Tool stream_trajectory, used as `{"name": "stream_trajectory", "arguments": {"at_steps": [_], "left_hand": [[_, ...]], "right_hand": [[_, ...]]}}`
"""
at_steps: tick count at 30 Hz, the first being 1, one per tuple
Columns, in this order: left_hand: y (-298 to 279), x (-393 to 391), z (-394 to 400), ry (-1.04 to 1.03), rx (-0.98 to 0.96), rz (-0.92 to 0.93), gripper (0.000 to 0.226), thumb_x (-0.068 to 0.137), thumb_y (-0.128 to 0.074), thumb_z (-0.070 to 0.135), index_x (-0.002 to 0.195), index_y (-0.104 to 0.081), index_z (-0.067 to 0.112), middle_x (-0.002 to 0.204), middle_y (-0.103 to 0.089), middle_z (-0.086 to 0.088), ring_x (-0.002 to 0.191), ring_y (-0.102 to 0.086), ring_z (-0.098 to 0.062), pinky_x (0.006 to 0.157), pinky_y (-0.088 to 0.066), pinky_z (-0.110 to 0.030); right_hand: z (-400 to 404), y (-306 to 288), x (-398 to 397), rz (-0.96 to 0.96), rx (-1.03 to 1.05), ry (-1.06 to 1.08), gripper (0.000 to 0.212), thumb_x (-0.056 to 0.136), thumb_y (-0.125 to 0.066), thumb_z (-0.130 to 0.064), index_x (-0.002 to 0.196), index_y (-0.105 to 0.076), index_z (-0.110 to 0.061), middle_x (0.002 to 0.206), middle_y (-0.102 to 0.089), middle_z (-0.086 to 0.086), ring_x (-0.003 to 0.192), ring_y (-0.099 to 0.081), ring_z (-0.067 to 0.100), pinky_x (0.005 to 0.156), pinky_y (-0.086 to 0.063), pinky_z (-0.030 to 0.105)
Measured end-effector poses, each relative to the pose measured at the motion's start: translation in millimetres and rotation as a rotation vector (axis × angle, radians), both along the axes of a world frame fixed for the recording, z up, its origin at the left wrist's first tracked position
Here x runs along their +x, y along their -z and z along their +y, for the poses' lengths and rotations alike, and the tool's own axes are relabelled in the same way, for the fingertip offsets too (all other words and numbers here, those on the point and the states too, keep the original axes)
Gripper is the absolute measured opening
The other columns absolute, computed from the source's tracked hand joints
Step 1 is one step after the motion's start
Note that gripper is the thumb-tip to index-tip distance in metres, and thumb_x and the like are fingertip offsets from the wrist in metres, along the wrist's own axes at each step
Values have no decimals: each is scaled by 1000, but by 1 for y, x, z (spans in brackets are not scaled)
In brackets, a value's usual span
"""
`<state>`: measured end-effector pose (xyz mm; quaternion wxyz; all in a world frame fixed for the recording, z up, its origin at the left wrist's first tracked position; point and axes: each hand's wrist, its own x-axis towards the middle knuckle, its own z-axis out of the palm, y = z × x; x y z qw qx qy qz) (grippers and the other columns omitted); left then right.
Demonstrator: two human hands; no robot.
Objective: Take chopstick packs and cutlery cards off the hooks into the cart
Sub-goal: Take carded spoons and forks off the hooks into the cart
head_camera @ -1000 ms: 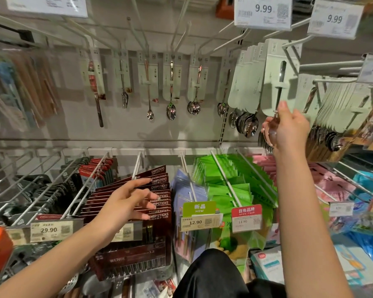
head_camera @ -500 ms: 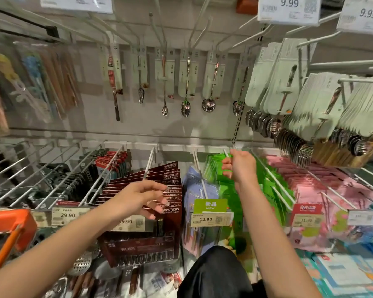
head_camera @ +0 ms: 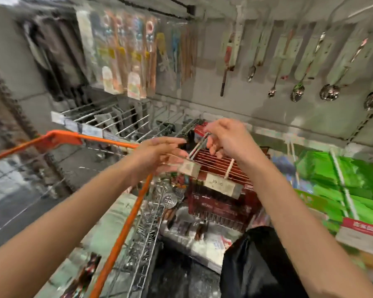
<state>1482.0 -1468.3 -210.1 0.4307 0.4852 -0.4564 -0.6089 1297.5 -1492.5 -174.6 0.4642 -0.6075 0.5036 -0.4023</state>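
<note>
A grey back wall (head_camera: 235, 104) carries rows of wire hooks (head_camera: 125, 123). On the upper row hang pale green cutlery cards (head_camera: 284, 52) with spoons (head_camera: 329, 92), and to their left clear packs of chopsticks (head_camera: 125, 59). On the lower hooks hang dark red chopstick packs (head_camera: 220, 190) behind a price tag (head_camera: 221, 186), with green packs (head_camera: 340, 179) beside them to the right. The picture is blurred.

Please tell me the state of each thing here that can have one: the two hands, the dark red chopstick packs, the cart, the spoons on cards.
left hand: open, fingers straight, by the hook's price tag.
right hand: fingers loosely curled over the hook; grip blurred.
dark red chopstick packs: hanging on the hook.
cart: orange-rimmed, beside the shelf, some goods inside.
spoon cards: hanging on the wall hooks.
</note>
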Motion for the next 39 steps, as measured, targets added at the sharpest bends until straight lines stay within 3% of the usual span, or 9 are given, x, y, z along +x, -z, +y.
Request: {"name": "stream_trajectory", "arguments": {"at_steps": [11, 16, 21, 25, 28, 32, 34, 36, 39], "left_hand": [[52, 158, 135, -635, 105, 43, 24, 96, -46, -1, 97, -64, 14, 67, -70, 2, 54, -64, -6, 53, -54, -19], [115, 182, 189, -641, 301, -56, 19, 98, -49, 5, 106, -63, 14, 79, -71, 2, 62, -65, -7, 64, -54, -23], [179, 180, 231, -628, 464, -84, 18, 98, -48, 3, 105, -63, 11, 84, -69, -4, 68, -63, -13, 63, -54, -25], [226, 159, 255, -548, 555, -263, 10, 94, -58, 7, 101, -63, 12, 87, -64, -2, 74, -62, -12, 59, -54, -22], [256, 140, 268, -498, 523, -623, 25, 90, -64, 18, 115, -61, 13, 100, -62, 2, 92, -62, -18, 78, -53, -30], [269, 116, 279, -390, 416, -960, 42, 90, -63, 36, 126, -51, 21, 126, -53, 6, 111, -54, -13, 87, -45, -30], [272, 107, 280, -356, 408, -1008, 50, 87, -64, 41, 130, -48, 21, 130, -48, 6, 116, -50, -13, 90, -47, -32], [276, 100, 278, -356, 403, -1007, 56, 84, -67, 46, 131, -48, 22, 132, -44, 7, 118, -49, -11, 92, -48, -32], [278, 91, 276, -396, 407, -966, 55, 82, -70, 45, 128, -50, 22, 131, -40, 9, 110, -46, -4, 84, -44, -20]], "right_hand": [[51, 15, 194, 379, -70, -789, 16, 99, -47, -18, 87, -54, -9, 61, -59, 6, 39, -53, 9, 35, -36, 16], [82, 45, 255, 645, -84, -1166, 19, 100, -44, -25, 84, -50, -18, 70, -63, 7, 45, -58, 8, 39, -42, 17], [105, 80, 297, 1076, -29, -1497, 25, 102, -43, -25, 115, -51, -6, 81, -64, 11, 63, -62, 19, 55, -50, 27], [119, 123, 310, 1304, -2, -1564, 22, 101, -45, -20, 116, -51, -5, 77, -62, 11, 59, -58, 19, 51, -46, 25], [124, 145, 307, 1440, 72, -1626, 21, 102, -43, -24, 113, -48, -7, 75, -60, 10, 58, -57, 18, 53, -44, 25], [115, 152, 309, 1455, 125, -1569, 35, 104, -31, -19, 127, -43, 5, 73, -62, 9, 46, -61, 11, 46, -45, 20], [107, 152, 311, 1397, 89, -1505, 35, 104, -30, -16, 132, -39, 3, 71, -61, 9, 41, -58, 10, 46, -44, 21], [99, 151, 311, 1358, 96, -1456, 34, 104, -31, -15, 133, -38, 1, 71, -60, 11, 50, -59, 15, 49, -44, 23], [92, 149, 309, 1367, 141, -1428, 35, 103, -35, -17, 132, -42, 1, 73, -61, 11, 58, -59, 18, 53, -46, 26]]}}
